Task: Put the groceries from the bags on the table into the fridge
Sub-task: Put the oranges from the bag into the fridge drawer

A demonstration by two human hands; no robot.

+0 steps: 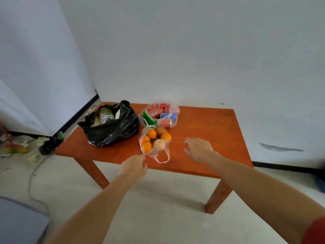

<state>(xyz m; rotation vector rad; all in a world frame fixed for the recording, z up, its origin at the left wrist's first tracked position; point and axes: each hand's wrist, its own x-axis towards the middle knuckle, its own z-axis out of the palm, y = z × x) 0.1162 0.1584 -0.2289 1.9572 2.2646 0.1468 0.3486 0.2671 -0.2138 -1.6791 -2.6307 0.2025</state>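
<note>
Floor, far left: litter (15, 148), scraps of paper and green and yellow bits, blurred. Beside it a small crumpled dark sack (50, 145), glossy plastic, just off the bench corner. A pale cable (33, 173) curves over the light floor below it.

Bench (202, 131): low, rectangular, smooth red-brown wood, square legs, set against a white wall.

Black bag (112, 132): glossy, wrinkled plastic, at the bench's left rear, mouth open. Inside are a green-and-white packet and pale items too unclear to name.

Can bag (159, 115): thin clear plastic, at the rear centre, just right of the black bag. It holds red cans, a blue can and something green, lying on their sides.

Fruit bag (154, 141): clear plastic, in front of the can bag and touching it. It holds round oranges and two duller brownish fruits; its loop handles trail toward the front edge.

Left hand (134, 166): holds nothing, fingers loosely extended, tips at the fruit bag's near-left corner; whether they touch it cannot be told.

Right hand (198, 148): empty, fingers spread and slightly curved, over bare wood right of the fruit bag, apart from it.

Wall, right: a grey scuff (279, 147). A red sleeve (314, 231) shows at the lower right corner.
</note>
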